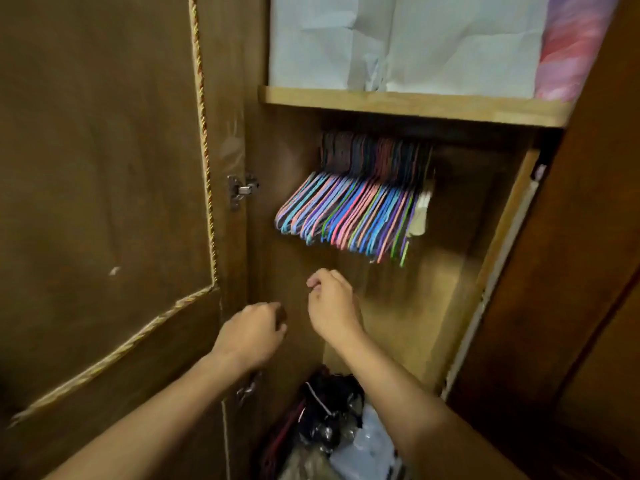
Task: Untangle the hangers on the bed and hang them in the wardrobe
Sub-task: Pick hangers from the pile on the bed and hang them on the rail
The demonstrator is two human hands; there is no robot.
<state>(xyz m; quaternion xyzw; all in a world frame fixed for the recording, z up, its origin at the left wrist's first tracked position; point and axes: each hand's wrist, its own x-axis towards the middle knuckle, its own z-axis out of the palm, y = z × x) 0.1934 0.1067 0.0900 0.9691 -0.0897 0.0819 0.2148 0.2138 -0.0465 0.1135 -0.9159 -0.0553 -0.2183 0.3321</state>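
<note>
Head view, nearest first: two bare forearms reach into the open wardrobe (pixel 381 306), above a heap of dark clothes and plastic bags (pixel 339 434) on its floor. The left hand (pixel 252 337) has its fingers curled loosely and holds nothing; the right hand (pixel 332 303), just beside it, also has its fingers curled in around nothing. Farther in, well above both hands, a dense row of coloured hangers (pixel 353 209) hangs under the wooden shelf (pixel 415 105). Pale folded fabric (pixel 398 43) sits on that shelf.

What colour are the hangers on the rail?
Mixed: blue, pink, purple and green hangers, seen in the head view.
</note>
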